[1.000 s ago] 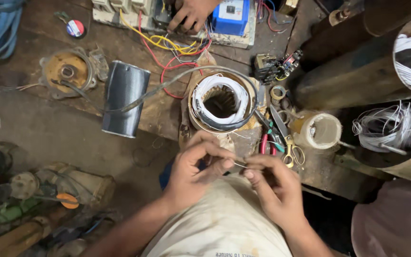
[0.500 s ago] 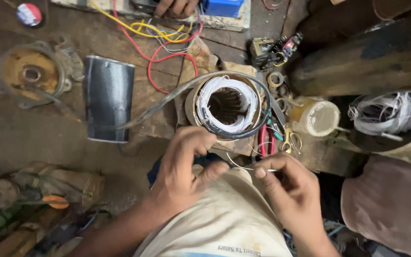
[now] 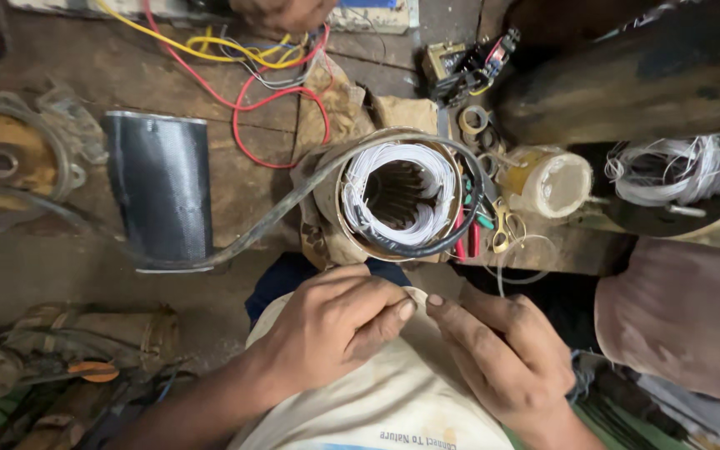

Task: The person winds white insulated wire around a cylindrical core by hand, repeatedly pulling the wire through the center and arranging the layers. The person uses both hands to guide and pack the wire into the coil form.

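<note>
Whatever the left hand and right hand pinch between their fingertips is too small to tell, perhaps a thin wire. Another person's hand is cut off by the top edge, as is the dark cylinder at right.

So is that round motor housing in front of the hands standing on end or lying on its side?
On end: the motor housing shows its open mouth, ringed by white wire.

A single head-worn camera looks steeply down, close over both hands and the cluttered workbench
</note>
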`<move>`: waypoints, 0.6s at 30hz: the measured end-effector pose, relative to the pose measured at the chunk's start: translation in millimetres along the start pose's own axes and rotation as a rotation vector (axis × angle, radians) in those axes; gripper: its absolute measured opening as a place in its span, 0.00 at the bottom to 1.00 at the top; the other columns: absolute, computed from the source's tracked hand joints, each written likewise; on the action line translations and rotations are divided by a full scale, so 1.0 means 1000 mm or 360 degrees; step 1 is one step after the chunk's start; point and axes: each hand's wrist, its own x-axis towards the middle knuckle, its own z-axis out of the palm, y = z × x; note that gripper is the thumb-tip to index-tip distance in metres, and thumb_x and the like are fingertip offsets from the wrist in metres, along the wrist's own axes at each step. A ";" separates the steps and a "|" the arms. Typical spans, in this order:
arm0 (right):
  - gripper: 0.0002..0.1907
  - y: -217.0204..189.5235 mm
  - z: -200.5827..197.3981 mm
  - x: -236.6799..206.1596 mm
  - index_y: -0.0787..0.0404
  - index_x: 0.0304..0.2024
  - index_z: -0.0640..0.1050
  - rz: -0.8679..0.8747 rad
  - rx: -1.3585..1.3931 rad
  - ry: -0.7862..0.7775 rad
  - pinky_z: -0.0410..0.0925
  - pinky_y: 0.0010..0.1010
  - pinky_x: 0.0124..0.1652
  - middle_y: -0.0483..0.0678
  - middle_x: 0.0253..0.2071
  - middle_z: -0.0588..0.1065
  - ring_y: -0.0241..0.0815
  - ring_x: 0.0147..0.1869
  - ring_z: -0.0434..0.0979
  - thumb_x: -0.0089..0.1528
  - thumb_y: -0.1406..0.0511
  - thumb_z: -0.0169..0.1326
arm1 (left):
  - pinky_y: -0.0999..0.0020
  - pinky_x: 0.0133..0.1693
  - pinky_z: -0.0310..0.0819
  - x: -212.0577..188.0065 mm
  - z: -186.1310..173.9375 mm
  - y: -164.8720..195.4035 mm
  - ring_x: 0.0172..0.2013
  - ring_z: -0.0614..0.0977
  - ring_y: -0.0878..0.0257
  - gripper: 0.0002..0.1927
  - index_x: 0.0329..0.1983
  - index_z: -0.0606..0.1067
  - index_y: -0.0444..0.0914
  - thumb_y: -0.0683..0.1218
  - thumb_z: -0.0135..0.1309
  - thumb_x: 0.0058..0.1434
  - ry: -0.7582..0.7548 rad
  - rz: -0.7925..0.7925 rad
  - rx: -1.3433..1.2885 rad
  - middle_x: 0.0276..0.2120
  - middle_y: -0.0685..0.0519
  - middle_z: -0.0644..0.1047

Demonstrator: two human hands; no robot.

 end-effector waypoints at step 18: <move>0.16 0.031 0.030 0.087 0.60 0.41 0.83 0.0619 -0.0278 -0.0491 0.73 0.29 0.34 0.49 0.35 0.79 0.39 0.33 0.80 0.51 0.74 0.69 | 0.45 0.61 0.59 0.026 0.009 -0.079 0.60 0.72 0.53 0.28 0.47 0.77 0.45 0.72 0.66 0.67 0.0203 0.0221 0.0853 0.49 0.57 0.76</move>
